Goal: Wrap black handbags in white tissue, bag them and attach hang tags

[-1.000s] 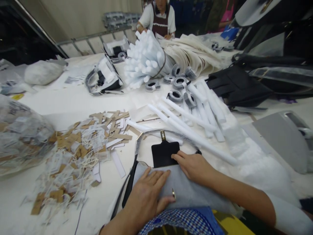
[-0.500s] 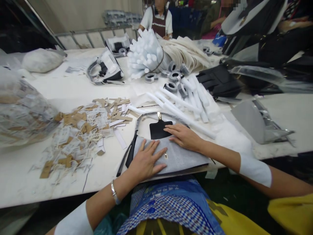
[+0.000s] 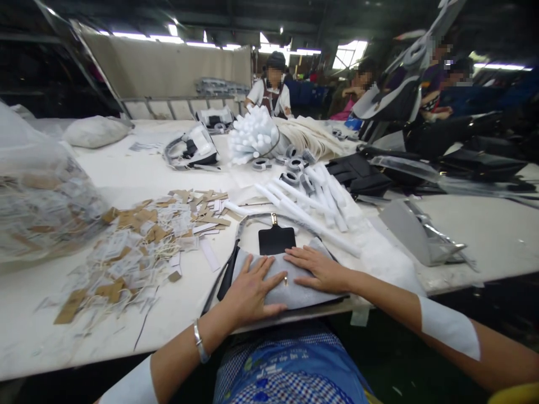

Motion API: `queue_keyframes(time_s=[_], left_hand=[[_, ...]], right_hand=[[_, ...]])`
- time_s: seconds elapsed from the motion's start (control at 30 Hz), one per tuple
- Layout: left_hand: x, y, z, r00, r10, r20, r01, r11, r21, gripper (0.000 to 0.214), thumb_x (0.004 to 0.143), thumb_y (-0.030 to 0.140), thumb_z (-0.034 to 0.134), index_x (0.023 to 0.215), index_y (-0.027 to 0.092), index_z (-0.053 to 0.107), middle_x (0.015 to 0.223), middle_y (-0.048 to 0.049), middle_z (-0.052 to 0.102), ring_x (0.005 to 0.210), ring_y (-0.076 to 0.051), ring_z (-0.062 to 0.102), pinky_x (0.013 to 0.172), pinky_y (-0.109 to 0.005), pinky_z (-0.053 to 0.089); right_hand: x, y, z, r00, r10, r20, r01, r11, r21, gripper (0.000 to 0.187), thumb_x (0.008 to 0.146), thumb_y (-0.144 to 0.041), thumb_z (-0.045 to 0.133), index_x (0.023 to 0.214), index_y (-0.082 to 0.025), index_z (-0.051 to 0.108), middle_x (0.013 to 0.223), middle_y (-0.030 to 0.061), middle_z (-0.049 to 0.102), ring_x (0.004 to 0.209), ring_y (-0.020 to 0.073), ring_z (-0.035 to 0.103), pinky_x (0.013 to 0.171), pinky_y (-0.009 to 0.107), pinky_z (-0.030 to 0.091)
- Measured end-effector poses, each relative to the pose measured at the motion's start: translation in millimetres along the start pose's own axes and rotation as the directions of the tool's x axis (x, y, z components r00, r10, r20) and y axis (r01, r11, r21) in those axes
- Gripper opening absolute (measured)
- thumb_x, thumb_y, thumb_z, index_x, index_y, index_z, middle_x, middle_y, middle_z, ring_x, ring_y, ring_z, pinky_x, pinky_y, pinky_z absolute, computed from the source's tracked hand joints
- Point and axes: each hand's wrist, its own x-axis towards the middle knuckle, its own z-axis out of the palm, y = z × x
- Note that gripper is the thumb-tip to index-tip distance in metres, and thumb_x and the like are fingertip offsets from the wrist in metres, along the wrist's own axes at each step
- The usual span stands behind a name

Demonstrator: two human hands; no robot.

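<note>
I see both hands lying flat, gripping nothing: my left hand (image 3: 250,289) has its fingers spread wide and the palm pressed down on the grey cloth (image 3: 295,293), and my right hand (image 3: 320,270) lies palm down beside it, fingers loosely together and pointing toward frame left. The fingertips of the two come close over a small gold stud (image 3: 286,279) in the cloth without touching each other.

The grey cloth sits in the lower centre of the frame, right at the near table edge (image 3: 168,331), with its lower hem running along that edge or slightly over it. A black flap (image 3: 275,241) with a gold clasp (image 3: 273,219) sticks out from the cloth's upper edge, just beyond my fingers. A black strap (image 3: 229,274) runs along the cloth's left edge.

To the left, a bare strip of table separates the strap from the loose pile of paper tags (image 3: 138,247); further left lies a clear bag of tags (image 3: 37,207). Up and to the right, white foam tubes (image 3: 314,209) lie close to the flap, so room is tight there. At right a grey wedge-shaped piece (image 3: 404,230) sits well apart. A person (image 3: 273,92) stands at the far end of the table
</note>
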Motion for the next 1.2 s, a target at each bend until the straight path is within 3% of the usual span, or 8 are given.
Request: queue_keyframes(time_s=[0.07, 0.2, 0.4, 0.57, 0.73, 0.93, 1.07, 1.2], left_hand=[[0.0, -1.4, 3.1, 1.0, -0.001, 0.007, 0.001, 1.0, -0.006, 0.073, 0.086, 0.075, 0.042, 0.147, 0.035, 0.039, 0.155, -0.0157, 0.037, 0.143, -0.035, 0.033, 0.114, -0.064, 0.02], [-0.3, -3.8, 8.1, 1.0, -0.01, 0.028, 0.011, 0.999, -0.031, 0.076, 0.084, 0.078, 0.041, 0.148, 0.037, 0.037, 0.156, -0.0158, 0.034, 0.144, -0.037, 0.031, 0.114, -0.066, 0.018], [-1.4, -3.8, 9.1, 1.0, -0.008, 0.003, 0.008, 1.0, -0.006, 0.077, 0.084, 0.078, 0.042, 0.149, 0.038, 0.036, 0.156, -0.0144, 0.036, 0.143, -0.037, 0.033, 0.114, -0.066, 0.018], [-1.5, -3.8, 9.6, 1.0, -0.006, -0.017, 0.005, 1.0, -0.007, 0.076, 0.083, 0.077, 0.045, 0.148, 0.037, 0.038, 0.155, -0.0148, 0.037, 0.142, -0.037, 0.034, 0.114, -0.066, 0.019], [-1.0, -3.0, 9.1, 0.999, -0.014, -0.034, 0.012, 0.999, -0.04, 0.075, 0.083, 0.074, 0.05, 0.146, 0.036, 0.041, 0.154, -0.0149, 0.038, 0.142, -0.038, 0.033, 0.114, -0.065, 0.019], [-1.0, 0.8, 5.7, 0.999, -0.018, -0.048, 0.014, 0.997, -0.077, 0.072, 0.084, 0.071, 0.053, 0.143, 0.031, 0.046, 0.14, -0.0125, 0.052, 0.134, -0.035, 0.042, 0.116, -0.064, 0.015], [0.0, 1.4, 4.9, 0.999, -0.002, -0.043, 0.0, 0.999, -0.041, 0.075, 0.083, 0.07, 0.054, 0.144, 0.028, 0.045, 0.133, -0.0123, 0.057, 0.131, -0.032, 0.046, 0.118, -0.062, 0.014], [-1.0, 1.9, 6.4, 0.998, 0.012, -0.064, -0.011, 1.0, 0.026, 0.072, 0.083, 0.071, 0.053, 0.138, 0.025, 0.051, 0.118, -0.0116, 0.064, 0.124, -0.032, 0.052, 0.118, -0.062, 0.016]], right_hand=[[9.0, 1.6, -11.7, 1.0, 0.008, -0.01, -0.007, 0.999, 0.046, 0.053, 0.097, -0.045, 0.052, 0.144, -0.02, 0.05, 0.149, 0.0118, 0.048, 0.136, 0.026, 0.046, 0.114, 0.045, 0.034], [39.6, 12.5, -25.8, 0.979, 0.114, -0.168, -0.104, 0.992, 0.067, 0.026, 0.095, -0.022, 0.054, 0.114, -0.02, 0.071, 0.113, 0.0092, 0.072, 0.107, 0.0222, 0.065, 0.096, 0.034, 0.048], [102.7, 29.8, -23.2, 0.876, 0.321, -0.361, -0.292, 0.947, 0.134, 0.03, 0.089, -0.021, 0.064, 0.117, -0.012, 0.066, 0.115, 0.0161, 0.069, 0.109, 0.0262, 0.064, 0.097, 0.038, 0.047], [134.4, 31.3, -31.4, 0.828, 0.436, -0.352, -0.344, 0.891, 0.295, 0.03, 0.083, -0.02, 0.071, 0.112, -0.015, 0.067, 0.083, 0.0037, 0.075, 0.078, 0.0182, 0.071, 0.075, 0.028, 0.054], [90.1, -1.0, -36.7, 0.872, 0.326, -0.366, -0.178, 0.907, 0.383, 0.017, 0.085, -0.028, 0.069, 0.098, -0.019, 0.075, 0.094, 0.0007, 0.077, 0.09, 0.0187, 0.072, 0.084, 0.027, 0.055], [8.9, -23.3, 15.2, 0.892, -0.07, -0.447, 0.189, 0.955, 0.228, 0.031, 0.094, -0.014, 0.053, 0.116, -0.024, 0.073, 0.116, 0.0043, 0.073, 0.108, 0.0175, 0.069, 0.099, 0.032, 0.054], [-6.9, -12.6, 47.3, 0.88, -0.143, -0.454, 0.247, 0.952, 0.181, 0.04, 0.095, -0.006, 0.046, 0.124, -0.021, 0.069, 0.128, 0.0072, 0.067, 0.121, 0.0169, 0.062, 0.107, 0.032, 0.049], [-5.9, -7.8, 54.8, 0.866, -0.151, -0.477, 0.268, 0.945, 0.186, 0.038, 0.095, -0.007, 0.049, 0.124, -0.022, 0.068, 0.128, 0.0076, 0.067, 0.121, 0.017, 0.062, 0.108, 0.033, 0.048]])
